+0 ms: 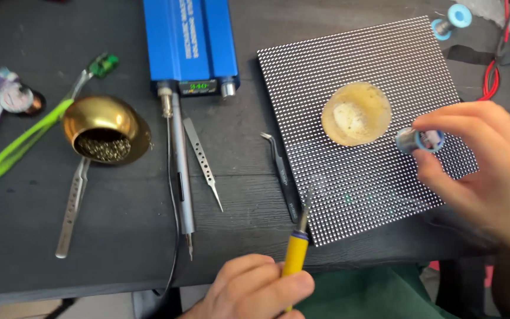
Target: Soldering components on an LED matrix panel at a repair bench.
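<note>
1. My left hand (252, 289) sits at the near edge of the bench (30, 248), its grip clenched around the yellow handle of a soldering iron (296, 251).
2. The iron's thin tip points away from me and ends just at the near edge of the dotted panel (385, 195), a dark square board covered in rows of small white points.
3. My right hand (485, 171) hovers over the panel's right side, its grip pinching a small solder spool (420, 140) between thumb and fingertips.
4. Just beside the spool, on the panel, rests a round yellowish flux tin (356, 113).
5. Black curved tweezers (283, 177) lie on the bench just left of the panel.
6. Further left lie straight steel tweezers (203, 159) and a second grey iron (179, 165), cabled to the blue station (187, 41) at the far edge.
7. A tilted brass bowl (104, 127) holding brass wool sits to the left, with another pair of steel tweezers (72, 207) below it and a green-handled brush (25, 145) beside it.
</note>
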